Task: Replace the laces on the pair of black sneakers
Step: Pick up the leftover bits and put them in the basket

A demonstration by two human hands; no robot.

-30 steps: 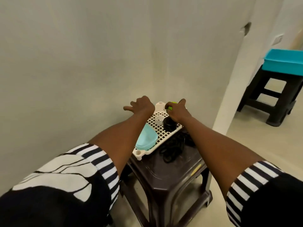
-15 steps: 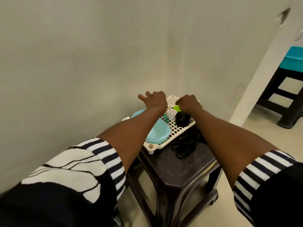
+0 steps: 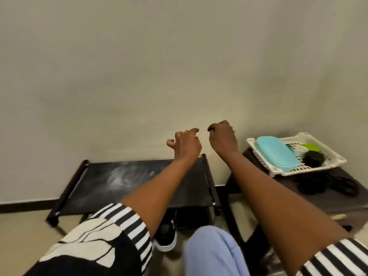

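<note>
A black sneaker (image 3: 166,234) with a white sole stands on the floor under the low black shoe rack (image 3: 111,184), partly hidden by my left arm. A tangle of black laces (image 3: 326,184) lies on the dark stool (image 3: 338,202) at the right. My left hand (image 3: 185,145) hovers above the rack's back right corner, fingers loosely curled and apart, holding nothing. My right hand (image 3: 223,139) hangs beside it, close to the wall, with its fingers curled in and nothing visible in them.
A white perforated tray (image 3: 336,159) on the stool holds a teal container (image 3: 276,152), a green lid (image 3: 310,147) and a black jar (image 3: 314,158). My knee in light blue trousers (image 3: 213,251) is at the bottom centre. The wall rises directly behind the rack.
Both hands have left the tray and moved left to hover over the shoe rack. The view has swung left and down, so the rack and sneaker now show.
</note>
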